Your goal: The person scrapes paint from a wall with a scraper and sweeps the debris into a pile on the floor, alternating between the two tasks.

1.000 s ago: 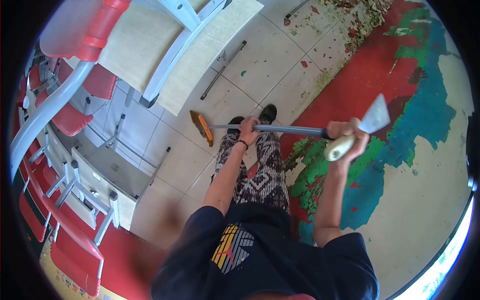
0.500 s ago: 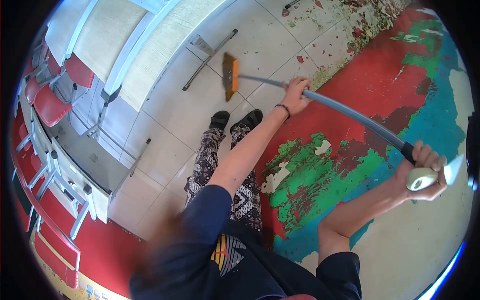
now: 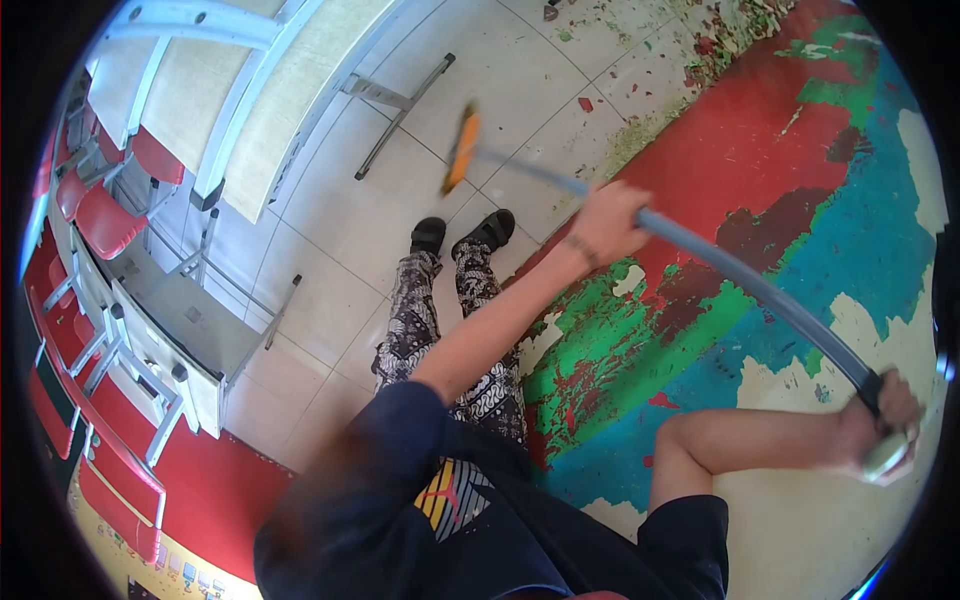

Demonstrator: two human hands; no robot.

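A broom with an orange head (image 3: 462,150) is a little off the tiled floor or touching it; I cannot tell which. Its grey handle (image 3: 760,290) runs to the right across the view. My left hand (image 3: 613,222) is wrapped round the middle of the handle. At the handle's far end, my right hand (image 3: 882,425) is closed round the grip. The same hand also holds a scraper by its pale handle (image 3: 885,456); the blade cannot be made out. Both hands are above the wall with peeling red, green and blue paint (image 3: 700,330).
Paint chips (image 3: 735,45) are heaped along the wall's foot and scattered over the floor tiles (image 3: 530,75). Tables (image 3: 300,90) with metal legs stand at the upper left. Red chairs (image 3: 105,215) are at the left. My sandalled feet (image 3: 485,232) are below the broom head.
Both hands have moved right with the broom, the right one also toward me. The broom head has swung up and right. The scraper's blade has turned out of clear view.
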